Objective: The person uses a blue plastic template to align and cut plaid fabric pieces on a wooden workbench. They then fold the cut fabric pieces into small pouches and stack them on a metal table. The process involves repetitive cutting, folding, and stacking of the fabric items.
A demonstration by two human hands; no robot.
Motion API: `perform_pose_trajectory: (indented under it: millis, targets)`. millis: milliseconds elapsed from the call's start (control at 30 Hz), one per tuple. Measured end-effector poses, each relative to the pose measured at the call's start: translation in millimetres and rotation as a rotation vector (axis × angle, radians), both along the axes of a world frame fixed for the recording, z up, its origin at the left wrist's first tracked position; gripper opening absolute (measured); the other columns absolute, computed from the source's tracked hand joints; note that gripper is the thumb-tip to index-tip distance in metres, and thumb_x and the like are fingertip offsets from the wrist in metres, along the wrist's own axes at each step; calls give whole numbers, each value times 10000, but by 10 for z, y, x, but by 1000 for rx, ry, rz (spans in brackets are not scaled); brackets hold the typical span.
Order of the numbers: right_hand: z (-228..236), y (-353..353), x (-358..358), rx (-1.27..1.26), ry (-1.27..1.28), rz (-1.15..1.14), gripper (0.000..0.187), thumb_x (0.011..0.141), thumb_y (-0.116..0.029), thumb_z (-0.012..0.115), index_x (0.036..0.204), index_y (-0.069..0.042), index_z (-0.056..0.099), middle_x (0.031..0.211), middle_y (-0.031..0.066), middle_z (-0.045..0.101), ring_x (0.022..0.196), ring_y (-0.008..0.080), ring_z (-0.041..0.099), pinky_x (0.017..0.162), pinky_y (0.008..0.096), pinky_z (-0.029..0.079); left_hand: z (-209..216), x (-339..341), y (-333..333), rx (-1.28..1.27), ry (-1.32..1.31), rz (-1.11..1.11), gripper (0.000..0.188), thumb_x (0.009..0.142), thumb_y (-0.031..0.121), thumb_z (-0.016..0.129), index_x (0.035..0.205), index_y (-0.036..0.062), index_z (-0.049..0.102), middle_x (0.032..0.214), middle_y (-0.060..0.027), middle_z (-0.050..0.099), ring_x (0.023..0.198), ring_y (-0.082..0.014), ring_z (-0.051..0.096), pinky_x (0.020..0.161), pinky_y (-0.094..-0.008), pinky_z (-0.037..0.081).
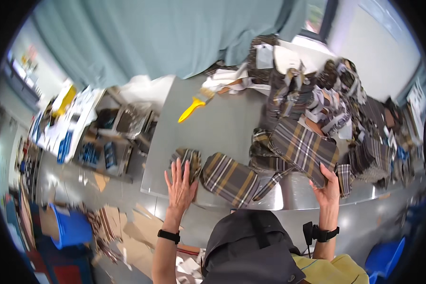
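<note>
My right hand (327, 189) grips the near edge of a large plaid fabric piece (305, 144), grey-brown with white and yellow lines and rounded corners. That piece is tilted over a bundle of similar plaid pieces (262, 151). My left hand (179, 184) is open, its fingers stretched out, against a small plaid bundle (192, 158) near the table's front left. Between my hands lies a rounded plaid stack (229, 179), joined by a narrow strip to the bundle on the right. All of it rests on a grey metal table (175, 135).
A yellow-handled brush (192, 109) lies at the table's back left. Piled plaid pieces and labelled bundles (293, 90) crowd the back right, with another stack (371, 158) at far right. Cardboard scraps (139, 236) and a blue bin (71, 225) are on the floor at left.
</note>
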State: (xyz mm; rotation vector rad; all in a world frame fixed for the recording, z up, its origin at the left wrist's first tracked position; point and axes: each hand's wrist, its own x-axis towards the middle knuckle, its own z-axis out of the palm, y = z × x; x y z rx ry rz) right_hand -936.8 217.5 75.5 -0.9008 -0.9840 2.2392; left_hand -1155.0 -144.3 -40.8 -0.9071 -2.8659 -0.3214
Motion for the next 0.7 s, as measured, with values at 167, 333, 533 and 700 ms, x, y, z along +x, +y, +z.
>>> perform_pose_trajectory:
  millis: [167,333,533,700]
  targets:
    - [-85,148,-86,67,27,-128,225,908,-119,615,1114,-29,601,985,97,695,785,218,705,572,351,596,-271,-633,243,-58,7,-94,657,954,329,532,1519,88,298,1581,-191,239,1450,-375,239,1150,-596,143]
    - [48,27,-67,-58,-69,-308,305,847,-82,672,1135,-16,596,1024,95,667,875,243,684,674,477,621,-365,-1233,404,18,75,-270,645,946,260,525,1523,74,304,1564,-226,266,1448,-378,250,1171,-476,185]
    - [-132,-414,-151,-207,99,-447,385,915,-118,634,1270,-46,505,1058,124,675,832,239,705,589,408,631,-238,-1737,460,-188,271,-198,686,992,526,441,1507,84,344,1507,-243,353,1389,-403,344,1099,-543,308]
    - [-36,-1116,100,-205,100,-651,396,928,-142,629,1278,-32,478,1049,105,668,817,201,700,621,400,629,238,-1640,986,-157,147,-550,723,951,557,505,1463,56,407,1437,-271,429,1311,-423,433,1054,-534,367]
